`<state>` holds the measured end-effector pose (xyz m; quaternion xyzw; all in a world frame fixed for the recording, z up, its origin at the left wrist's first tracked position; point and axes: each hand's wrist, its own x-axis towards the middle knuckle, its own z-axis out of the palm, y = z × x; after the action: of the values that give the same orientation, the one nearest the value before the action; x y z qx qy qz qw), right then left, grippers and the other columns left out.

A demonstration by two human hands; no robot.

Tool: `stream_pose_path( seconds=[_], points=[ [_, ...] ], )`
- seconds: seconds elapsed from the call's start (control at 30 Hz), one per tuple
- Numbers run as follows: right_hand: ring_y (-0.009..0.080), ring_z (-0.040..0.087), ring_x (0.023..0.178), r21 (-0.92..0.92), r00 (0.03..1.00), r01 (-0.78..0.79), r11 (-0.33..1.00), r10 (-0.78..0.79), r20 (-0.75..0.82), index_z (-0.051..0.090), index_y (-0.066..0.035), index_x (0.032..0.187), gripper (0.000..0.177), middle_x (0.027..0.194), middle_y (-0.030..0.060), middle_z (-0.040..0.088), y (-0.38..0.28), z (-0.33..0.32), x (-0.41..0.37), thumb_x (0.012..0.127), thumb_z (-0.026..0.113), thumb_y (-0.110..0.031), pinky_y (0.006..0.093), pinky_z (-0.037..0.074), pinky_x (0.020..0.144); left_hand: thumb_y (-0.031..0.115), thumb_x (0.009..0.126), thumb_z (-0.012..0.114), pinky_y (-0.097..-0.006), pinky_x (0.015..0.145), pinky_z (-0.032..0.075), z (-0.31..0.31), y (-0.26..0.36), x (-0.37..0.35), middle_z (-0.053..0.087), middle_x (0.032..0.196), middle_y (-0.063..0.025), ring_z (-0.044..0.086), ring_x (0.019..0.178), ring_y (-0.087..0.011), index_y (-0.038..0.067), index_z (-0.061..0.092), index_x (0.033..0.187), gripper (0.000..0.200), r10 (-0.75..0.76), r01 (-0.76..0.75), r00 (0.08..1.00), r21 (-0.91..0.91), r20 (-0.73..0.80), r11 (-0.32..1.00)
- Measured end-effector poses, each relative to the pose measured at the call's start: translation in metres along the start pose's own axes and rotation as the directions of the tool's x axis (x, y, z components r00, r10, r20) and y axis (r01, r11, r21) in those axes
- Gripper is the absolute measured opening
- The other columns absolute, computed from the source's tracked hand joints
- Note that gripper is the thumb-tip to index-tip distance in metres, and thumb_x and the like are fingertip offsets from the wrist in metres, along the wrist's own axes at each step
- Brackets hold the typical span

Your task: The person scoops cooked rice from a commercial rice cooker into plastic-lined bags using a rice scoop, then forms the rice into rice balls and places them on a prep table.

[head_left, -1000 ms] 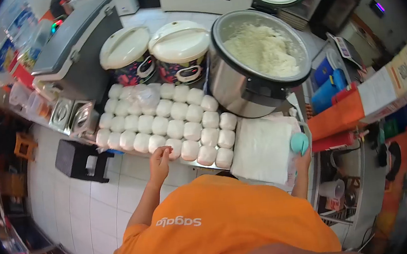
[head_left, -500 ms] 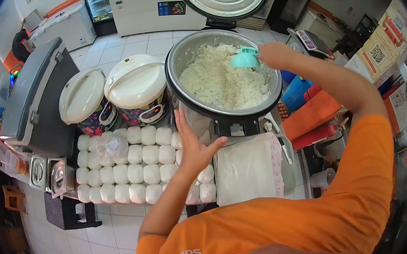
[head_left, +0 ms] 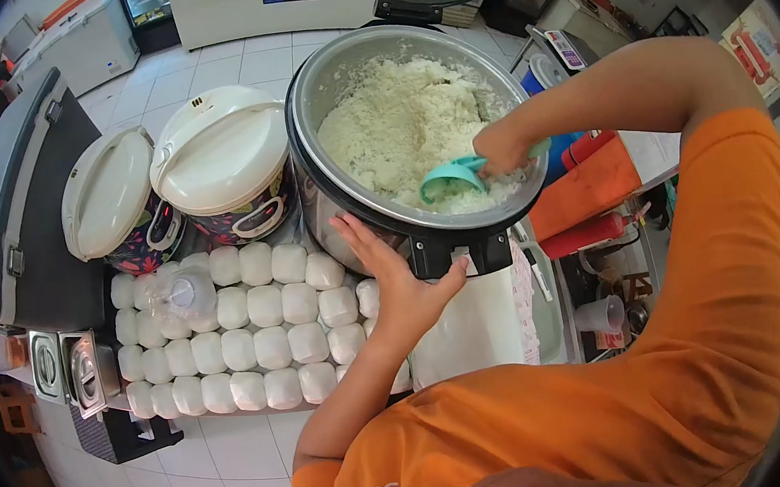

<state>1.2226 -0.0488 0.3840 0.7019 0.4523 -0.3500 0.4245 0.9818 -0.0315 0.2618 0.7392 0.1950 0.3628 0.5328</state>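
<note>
A large rice cooker [head_left: 308,147] full of white rice [head_left: 387,125] stands before me with its lid up. My right hand [head_left: 504,148] is closed around the handle of a teal scoop [head_left: 445,179], whose bowl is tilted down in the rice near the front rim. With fingers spread, my left hand [head_left: 404,289] rests against the cooker's front side, by its black handle [head_left: 459,251]. To the left sit rows of rounded white wrapped portions [head_left: 240,350]. Pale wrapping sheets [head_left: 466,331] lie below the cooker, partly behind my left hand.
Two lidded patterned food containers [head_left: 221,171] and a grey cooler box [head_left: 20,206] stand at the left. A clear plastic bottle [head_left: 184,294] lies on the portions. At the right are an orange box [head_left: 584,187], a red cylinder [head_left: 584,235] and a scale [head_left: 566,51].
My right hand has brought the scoop down and toward me, from the right side of the rice to the front. My left hand stays against the cooker. The view has shifted.
</note>
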Motion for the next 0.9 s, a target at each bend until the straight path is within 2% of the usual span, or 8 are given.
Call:
stream_pose_path(
  seconds=[0.13, 0.4, 0.47, 0.63, 0.73, 0.8, 0.83, 0.9],
  points=[
    [0.0181, 0.046, 0.046, 0.454, 0.987, 0.086, 0.887, -0.138, 0.081, 0.056, 0.003, 0.076, 0.039, 0.058, 0.0053, 0.051, -0.011, 0.0, 0.012, 0.092, 0.048, -0.031, 0.0353, 0.041, 0.044, 0.035, 0.063, 0.079, -0.0505, 0.11, 0.002, 0.001, -0.001, 0.0, -0.02, 0.143, -0.0349, -0.017, 0.136, -0.0451, -0.009, -0.018, 0.138, 0.129, 0.015, -0.015, 1.0, 0.009, 0.001, 1.0],
    [0.0124, 0.039, 0.044, 0.639, 0.932, 0.32, 0.7, -0.355, -0.079, 0.053, -0.001, 0.079, 0.031, 0.055, 0.001, 0.041, -0.013, -0.017, 0.008, 0.092, 0.048, -0.029, 0.0306, 0.035, 0.041, 0.027, 0.063, 0.08, -0.0471, 0.104, 0.029, 0.003, -0.006, 0.002, -0.028, 0.143, -0.0275, -0.013, 0.138, -0.0372, -0.002, -0.024, 0.138, 0.132, 0.009, -0.001, 0.999, -0.149, 0.052, 0.989],
    [0.0118, 0.039, 0.044, 0.634, 0.92, 0.351, 0.689, -0.379, -0.097, 0.054, -0.001, 0.08, 0.03, 0.054, 0.0005, 0.04, -0.004, -0.016, 0.011, 0.092, 0.048, -0.027, 0.0298, 0.035, 0.04, 0.025, 0.063, 0.081, -0.0449, 0.101, 0.035, 0.005, -0.01, -0.002, -0.03, 0.143, -0.025, -0.011, 0.138, -0.0327, 0.0, -0.028, 0.137, 0.134, -0.078, 0.101, 0.992, -0.262, 0.098, 0.96],
    [0.0098, 0.043, 0.045, 0.696, 0.89, 0.322, 0.642, -0.457, 0.009, 0.061, 0.0, 0.093, 0.025, 0.055, 0.0002, 0.041, 0.041, -0.044, 0.048, 0.086, 0.052, -0.022, 0.0287, 0.036, 0.04, 0.024, 0.065, 0.08, -0.0452, 0.106, 0.027, 0.0, -0.008, 0.002, -0.031, 0.143, -0.024, -0.01, 0.138, -0.032, 0.002, -0.032, 0.135, 0.134, -0.037, 0.071, 0.991, -0.263, 0.131, 0.962],
    [0.0177, 0.055, 0.052, 0.59, 0.946, 0.324, 0.74, -0.237, -0.222, 0.062, -0.001, 0.1, 0.027, 0.063, 0.0074, 0.055, 0.059, -0.059, 0.082, 0.085, 0.049, -0.019, 0.0347, 0.043, 0.046, 0.021, 0.066, 0.079, -0.0444, 0.108, 0.024, -0.004, -0.001, 0.004, -0.03, 0.144, -0.0223, -0.004, 0.138, -0.0324, 0.003, -0.035, 0.134, 0.134, -0.054, 0.086, 0.982, -0.172, 0.182, 0.981],
    [0.0285, 0.063, 0.065, 0.02, 0.723, 0.243, 0.97, -0.167, -0.67, 0.062, 0.0, 0.102, 0.028, 0.077, 0.0176, 0.064, 0.058, -0.049, 0.142, 0.086, 0.045, -0.014, 0.0414, 0.049, 0.057, 0.019, 0.067, 0.078, -0.0431, 0.108, 0.022, -0.003, 0.005, 0.008, -0.029, 0.144, -0.0216, 0.003, 0.137, -0.0329, 0.003, -0.037, 0.132, 0.134, -0.066, 0.126, 0.98, -0.334, 0.186, 0.934],
    [0.0285, 0.063, 0.065, 0.017, 0.718, 0.248, 0.969, -0.172, -0.674, 0.062, 0.0, 0.102, 0.028, 0.077, 0.0176, 0.064, 0.048, -0.044, 0.144, 0.086, 0.045, -0.014, 0.0414, 0.049, 0.057, 0.019, 0.067, 0.078, -0.0431, 0.108, 0.022, -0.004, 0.008, 0.009, -0.029, 0.144, -0.0216, 0.003, 0.137, -0.0329, 0.003, -0.037, 0.132, 0.134, -0.066, 0.124, 0.981, -0.328, 0.182, 0.936],
    [0.0348, 0.064, 0.073, 0.097, 0.547, 0.209, 0.973, -0.034, -0.837, 0.064, 0.003, 0.095, 0.025, 0.083, 0.024, 0.065, 0.02, -0.028, 0.148, 0.084, 0.045, -0.009, 0.0446, 0.05, 0.066, 0.017, 0.067, 0.078, -0.0429, 0.108, 0.022, -0.006, 0.01, 0.011, -0.029, 0.143, -0.0212, 0.007, 0.135, -0.0327, 0.003, -0.039, 0.131, 0.134, -0.077, 0.15, 0.973, -0.343, 0.218, 0.927]
  ],
)
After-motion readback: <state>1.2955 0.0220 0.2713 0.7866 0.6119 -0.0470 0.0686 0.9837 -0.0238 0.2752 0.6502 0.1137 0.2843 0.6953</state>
